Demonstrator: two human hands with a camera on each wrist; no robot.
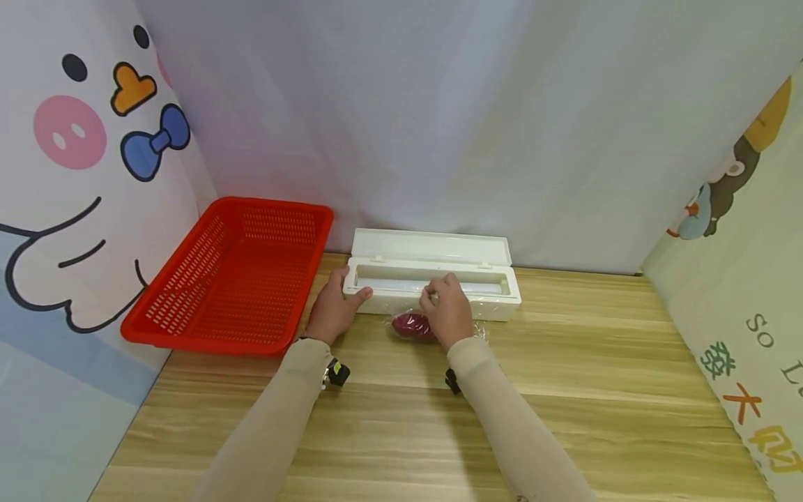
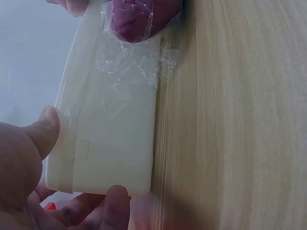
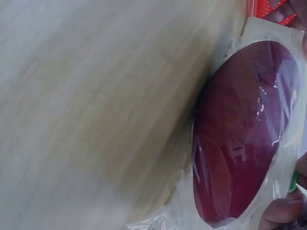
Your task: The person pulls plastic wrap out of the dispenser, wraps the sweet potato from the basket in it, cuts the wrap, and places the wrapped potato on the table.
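A white cling film box [image 1: 433,289] stands on the table with its lid [image 1: 433,247] tipped back and a film roll [image 1: 401,284] inside. My left hand [image 1: 332,307] holds the box's left end, thumb on the front edge and fingers around the end. Over the front edge, my right hand [image 1: 448,310] pinches a small green piece [image 3: 293,181], mostly hidden by the fingers. Against the box front, below the right hand, lies a smooth purple-red oblong thing [image 3: 244,134] under clear film [image 2: 127,67]; its kind is unclear.
A red plastic basket [image 1: 245,279] with slotted walls stands left of the box, close to my left forearm. A pale curtain [image 1: 408,125] hangs right behind the box. The wooden table [image 1: 596,362] extends to the right and toward me.
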